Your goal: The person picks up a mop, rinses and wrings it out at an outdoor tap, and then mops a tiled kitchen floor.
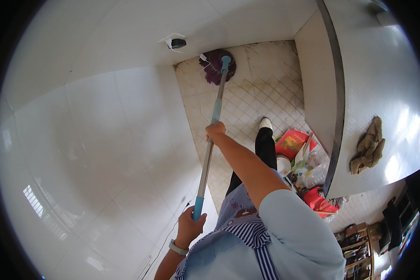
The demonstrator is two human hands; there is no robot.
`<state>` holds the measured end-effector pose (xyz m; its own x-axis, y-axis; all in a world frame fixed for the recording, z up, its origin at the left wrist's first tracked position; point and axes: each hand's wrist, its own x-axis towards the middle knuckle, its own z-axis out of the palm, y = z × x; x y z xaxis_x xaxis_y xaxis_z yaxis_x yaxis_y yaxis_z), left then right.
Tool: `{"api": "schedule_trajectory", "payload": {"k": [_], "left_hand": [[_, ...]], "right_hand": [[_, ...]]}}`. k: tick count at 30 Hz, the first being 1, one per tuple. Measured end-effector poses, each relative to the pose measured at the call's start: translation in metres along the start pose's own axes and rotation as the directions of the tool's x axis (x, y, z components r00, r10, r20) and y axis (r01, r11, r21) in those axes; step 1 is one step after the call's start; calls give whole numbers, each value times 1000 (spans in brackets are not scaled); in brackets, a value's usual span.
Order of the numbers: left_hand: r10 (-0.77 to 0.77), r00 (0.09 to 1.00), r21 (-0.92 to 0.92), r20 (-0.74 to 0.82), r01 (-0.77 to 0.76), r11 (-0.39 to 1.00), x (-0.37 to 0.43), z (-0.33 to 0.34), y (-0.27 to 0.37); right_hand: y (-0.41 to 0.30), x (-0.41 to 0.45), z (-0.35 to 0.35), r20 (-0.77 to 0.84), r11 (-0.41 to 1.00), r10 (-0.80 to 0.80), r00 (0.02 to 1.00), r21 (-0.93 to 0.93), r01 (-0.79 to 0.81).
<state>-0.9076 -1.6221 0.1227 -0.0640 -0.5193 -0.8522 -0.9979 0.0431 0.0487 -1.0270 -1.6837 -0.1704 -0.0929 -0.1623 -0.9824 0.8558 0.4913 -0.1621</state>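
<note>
A mop with a metal pole (205, 164) slants across the view, its round purple mop head (215, 68) flat on the tiled floor (266, 63) by the wall corner. My right hand (216, 131) is closed around the pole just below its pale green collar. Lower down, my left hand (190, 224) holds the blue end grip, with a watch on that wrist. A white plug or connector on a thin white cable (203, 57) lies at the left edge of the mop head.
A wall socket with a black adapter (177, 43) sits above the mop head. Glossy tiled wall (108, 140) rises at left. On the right stands a counter (364, 87) with a crumpled brown cloth (368, 147); red packaging (294, 143) and plastic bags (311, 171) lie beside it, near my shoe (265, 123).
</note>
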Motion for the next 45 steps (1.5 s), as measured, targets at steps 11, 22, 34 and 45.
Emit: {"api": "schedule_trajectory", "payload": {"k": [11,22,34,45], "left_hand": [[481,869,141,115,-493,858,62,16,33],[138,990,91,38,-141,986,8,28,-63],[-4,999,226,44,-6,974,-86,-56,-128],[149,981,292,123,-179,939,27,-35,-91]], "right_hand": [[-25,45,-144,-349,935,-42,936,317,160],[64,22,-57,-376,993,-60,925,-113,19],[159,-90,48,38,937,337,941,86,-339],[108,10,-26,-208,894,239,948,428,-131]]}}
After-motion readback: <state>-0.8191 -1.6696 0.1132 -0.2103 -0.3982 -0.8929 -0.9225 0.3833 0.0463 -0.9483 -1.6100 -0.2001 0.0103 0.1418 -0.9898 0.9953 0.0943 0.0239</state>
